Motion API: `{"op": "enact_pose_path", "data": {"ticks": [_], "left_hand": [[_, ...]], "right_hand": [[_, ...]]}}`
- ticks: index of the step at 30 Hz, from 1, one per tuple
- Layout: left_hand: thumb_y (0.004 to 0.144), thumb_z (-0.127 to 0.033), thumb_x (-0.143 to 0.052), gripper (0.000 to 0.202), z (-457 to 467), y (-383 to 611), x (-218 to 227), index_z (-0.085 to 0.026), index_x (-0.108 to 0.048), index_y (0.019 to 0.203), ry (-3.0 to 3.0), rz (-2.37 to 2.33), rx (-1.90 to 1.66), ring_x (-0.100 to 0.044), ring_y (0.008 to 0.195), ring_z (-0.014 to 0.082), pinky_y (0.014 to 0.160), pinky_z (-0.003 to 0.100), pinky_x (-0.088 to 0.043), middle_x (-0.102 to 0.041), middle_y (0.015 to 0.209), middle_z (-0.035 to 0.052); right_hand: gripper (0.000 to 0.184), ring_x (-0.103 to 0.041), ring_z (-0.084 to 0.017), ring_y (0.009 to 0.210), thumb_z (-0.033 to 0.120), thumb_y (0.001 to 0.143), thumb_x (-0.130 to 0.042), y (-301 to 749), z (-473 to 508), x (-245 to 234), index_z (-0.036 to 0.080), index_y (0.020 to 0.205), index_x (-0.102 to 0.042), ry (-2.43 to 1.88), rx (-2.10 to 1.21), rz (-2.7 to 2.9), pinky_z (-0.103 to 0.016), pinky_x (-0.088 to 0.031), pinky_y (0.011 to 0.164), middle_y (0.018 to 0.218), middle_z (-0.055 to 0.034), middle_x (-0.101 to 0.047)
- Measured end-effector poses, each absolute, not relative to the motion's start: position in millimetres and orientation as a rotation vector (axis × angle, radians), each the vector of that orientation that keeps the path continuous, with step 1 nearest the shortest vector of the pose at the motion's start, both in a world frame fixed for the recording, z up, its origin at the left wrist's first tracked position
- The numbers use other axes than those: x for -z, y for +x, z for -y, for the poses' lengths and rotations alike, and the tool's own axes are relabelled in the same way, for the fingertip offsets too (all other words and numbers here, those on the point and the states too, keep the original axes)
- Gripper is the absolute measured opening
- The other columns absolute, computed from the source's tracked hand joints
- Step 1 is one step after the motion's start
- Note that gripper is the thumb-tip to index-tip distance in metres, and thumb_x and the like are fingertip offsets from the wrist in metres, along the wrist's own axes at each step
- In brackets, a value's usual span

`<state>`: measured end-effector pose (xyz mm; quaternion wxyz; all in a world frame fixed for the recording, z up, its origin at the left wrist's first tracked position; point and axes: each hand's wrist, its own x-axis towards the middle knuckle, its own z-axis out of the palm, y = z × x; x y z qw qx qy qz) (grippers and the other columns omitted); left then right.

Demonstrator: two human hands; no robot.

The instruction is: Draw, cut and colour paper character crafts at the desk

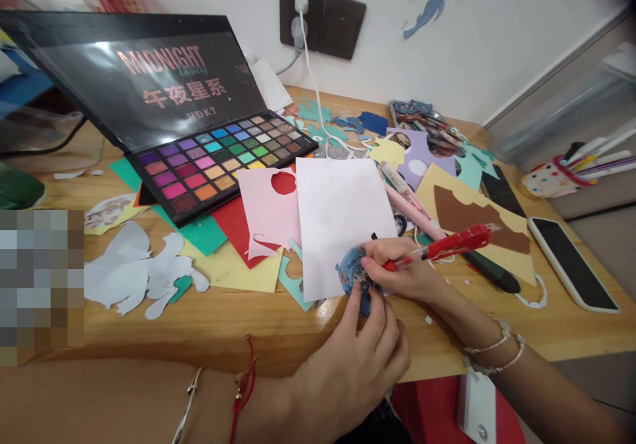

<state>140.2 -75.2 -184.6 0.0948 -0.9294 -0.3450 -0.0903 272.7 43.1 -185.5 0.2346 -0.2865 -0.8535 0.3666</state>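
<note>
My right hand (pixel 405 273) grips a red pen (pixel 444 246), its tip down on a small blue paper cutout (pixel 352 270) at the lower corner of a white sheet (pixel 338 219). From below, my left hand (pixel 355 358) presses its fingertips onto that cutout and holds it flat on the wooden desk (pixel 213 325). A pink sheet (pixel 265 215) with a round hole lies just left of the white sheet.
An open eyeshadow palette (pixel 218 159) stands at the back left. Coloured paper scraps and grey cutouts (pixel 134 272) cover the desk. A phone (pixel 571 262) lies at the right edge, pens in a holder (pixel 571 169) beyond it. A charger cable (pixel 313 79) hangs from the wall socket.
</note>
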Motion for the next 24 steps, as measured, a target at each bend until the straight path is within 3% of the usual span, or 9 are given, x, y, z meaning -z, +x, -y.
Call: {"op": "enact_pose_path", "data": {"ticks": [7, 18, 24], "left_hand": [[0.089, -0.031, -0.033, 0.043, 76.8, 141.0, 185.3, -0.007, -0.045, 0.123, -2.749, 1.045, 0.274, -0.042, 0.116, 0.0378, 0.097, 0.055, -0.031, -0.049, 0.121, 0.0196], [0.089, -0.031, -0.034, 0.043, 78.6, 144.3, 190.0, -0.007, -0.045, 0.123, -2.749, 1.066, 0.306, -0.041, 0.117, 0.0384, 0.099, 0.057, -0.028, -0.049, 0.120, 0.0193], [0.088, -0.030, -0.036, 0.042, 79.9, 145.8, 193.0, -0.008, -0.045, 0.123, -2.766, 1.065, 0.318, -0.040, 0.117, 0.0399, 0.099, 0.058, -0.027, -0.048, 0.120, 0.0192]], "right_hand": [[0.039, -0.031, -0.008, 0.050, 0.017, 0.080, -0.051, 272.3, -42.7, 185.6, 0.021, 0.052, -0.025, -0.857, -1.191, 2.144, -0.024, -0.030, 0.046, 0.052, 0.0056, -0.031], [0.038, -0.029, -0.009, 0.048, 0.020, 0.081, -0.050, 273.2, -42.5, 185.9, 0.021, 0.052, -0.025, -0.845, -1.177, 2.121, -0.026, -0.033, 0.047, 0.052, 0.0056, -0.029], [0.041, -0.031, -0.008, 0.045, 0.017, 0.081, -0.051, 271.4, -42.8, 181.8, 0.021, 0.050, -0.024, -0.817, -1.066, 2.302, -0.024, -0.026, 0.042, 0.049, 0.0056, -0.030]]}}
